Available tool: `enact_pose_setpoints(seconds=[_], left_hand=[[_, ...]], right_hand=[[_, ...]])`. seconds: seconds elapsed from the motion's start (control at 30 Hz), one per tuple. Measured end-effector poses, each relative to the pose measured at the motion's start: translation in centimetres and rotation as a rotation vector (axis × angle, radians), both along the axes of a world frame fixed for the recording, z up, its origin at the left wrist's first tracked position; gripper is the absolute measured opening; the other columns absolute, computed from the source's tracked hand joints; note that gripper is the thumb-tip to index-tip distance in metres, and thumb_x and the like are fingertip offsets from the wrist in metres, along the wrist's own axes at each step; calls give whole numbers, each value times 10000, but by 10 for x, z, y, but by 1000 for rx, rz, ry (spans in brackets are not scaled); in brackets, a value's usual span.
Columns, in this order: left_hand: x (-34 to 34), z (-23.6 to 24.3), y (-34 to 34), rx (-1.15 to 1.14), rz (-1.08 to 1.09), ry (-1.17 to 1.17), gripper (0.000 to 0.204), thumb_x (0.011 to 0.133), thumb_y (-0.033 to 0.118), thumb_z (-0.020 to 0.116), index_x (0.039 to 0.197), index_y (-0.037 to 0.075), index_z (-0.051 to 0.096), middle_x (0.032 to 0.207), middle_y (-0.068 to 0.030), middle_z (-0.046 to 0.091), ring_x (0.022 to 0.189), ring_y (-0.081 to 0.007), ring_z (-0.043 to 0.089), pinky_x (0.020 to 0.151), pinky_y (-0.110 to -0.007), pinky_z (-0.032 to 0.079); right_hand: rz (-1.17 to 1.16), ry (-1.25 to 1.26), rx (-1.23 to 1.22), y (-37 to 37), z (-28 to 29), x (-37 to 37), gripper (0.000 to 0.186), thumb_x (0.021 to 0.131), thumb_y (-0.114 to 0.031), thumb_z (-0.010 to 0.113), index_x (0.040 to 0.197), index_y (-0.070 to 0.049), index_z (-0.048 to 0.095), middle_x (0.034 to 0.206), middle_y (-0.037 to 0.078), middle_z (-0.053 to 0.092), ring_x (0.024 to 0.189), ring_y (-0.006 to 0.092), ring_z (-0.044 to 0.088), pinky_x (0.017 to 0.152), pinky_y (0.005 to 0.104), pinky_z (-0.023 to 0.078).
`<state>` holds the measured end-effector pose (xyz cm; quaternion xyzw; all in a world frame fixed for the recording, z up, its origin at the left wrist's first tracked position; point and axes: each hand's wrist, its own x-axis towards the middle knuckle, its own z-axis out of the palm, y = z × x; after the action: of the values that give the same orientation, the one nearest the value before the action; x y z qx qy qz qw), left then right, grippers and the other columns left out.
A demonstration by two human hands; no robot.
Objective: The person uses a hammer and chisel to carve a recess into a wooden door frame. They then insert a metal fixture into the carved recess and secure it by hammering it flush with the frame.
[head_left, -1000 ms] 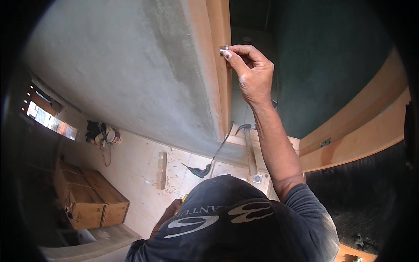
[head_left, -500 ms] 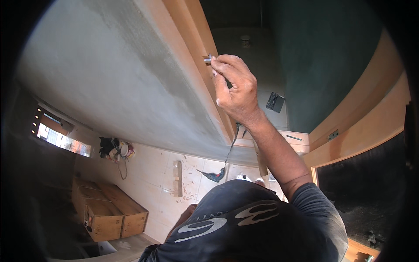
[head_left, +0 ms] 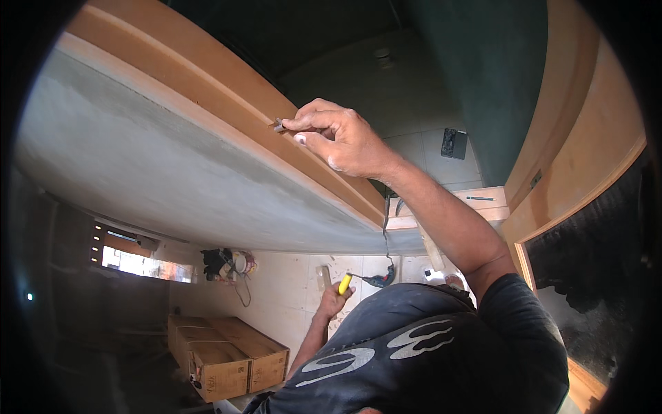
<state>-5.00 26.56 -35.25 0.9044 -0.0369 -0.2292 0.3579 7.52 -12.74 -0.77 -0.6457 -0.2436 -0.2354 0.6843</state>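
My right hand (head_left: 338, 138) reaches up to the wooden door frame (head_left: 207, 76). Its thumb and fingers are drawn together at a small grey metal cylinder (head_left: 278, 126) set against a cut-out in the frame's edge; the exact kind of fitting is too small to tell. Lower down, beside my body, my left hand (head_left: 334, 301) is closed round a tool with a yellow handle (head_left: 345, 283). The rest of that tool cannot be made out.
A power drill (head_left: 380, 279) with a trailing cord lies on the tiled floor (head_left: 286, 276), near a wood offcut (head_left: 323, 277). Cardboard boxes (head_left: 221, 352) stand at the lower left. A pencil-like stick (head_left: 480, 199) rests on the sill; a door leaf (head_left: 579, 165) stands at right.
My left hand has come into view from beside my body with the yellow-handled tool. The view has turned, so the frame slants more; my right hand remains at the metal cylinder.
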Motion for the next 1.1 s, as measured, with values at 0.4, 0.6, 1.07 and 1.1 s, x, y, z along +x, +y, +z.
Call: enact_pose_setpoints(seconds=[0.4, 0.6, 1.07, 1.1], left_hand=[[78, 348, -181, 97, -13, -1722, 376, 890, 130, 923, 1093, 20, 626, 1013, -62, 574, 896, -154, 518, 694, -328, 455], [116, 379, -227, 185, 162, -1827, 567, 887, 183, 934, 1239, 19, 521, 1069, -86, 496, 890, -163, 456, 667, -301, 416], [152, 372, -235, -262, 83, -1641, 696, 866, 150, 934, 1271, 33, 381, 1194, -160, 574, 977, -196, 680, 801, -324, 609], [149, 373, -236, -289, 110, -1613, 695, 860, 150, 937, 1261, 32, 381, 1195, -176, 596, 968, -207, 701, 819, -341, 643]], right_hand=[[-6, -54, 96, 6, -16, 13, 395, 992, 72, 552, 1286, -69, 775, 1196, 71, 683, 1095, 149, 686, 979, 288, 570], [163, 16, 134, -2, -11, 21, 462, 968, 87, 505, 1290, -86, 788, 1191, 98, 702, 1120, 195, 685, 1029, 332, 572], [-24, -72, -114, -42, -20, 22, 556, 958, 60, 505, 1428, -148, 717, 1161, 126, 710, 1050, 216, 684, 998, 368, 574], [55, 30, -16, -65, -28, 16, 564, 967, 11, 585, 1508, -139, 644, 1165, 99, 714, 935, 158, 685, 851, 318, 594]])
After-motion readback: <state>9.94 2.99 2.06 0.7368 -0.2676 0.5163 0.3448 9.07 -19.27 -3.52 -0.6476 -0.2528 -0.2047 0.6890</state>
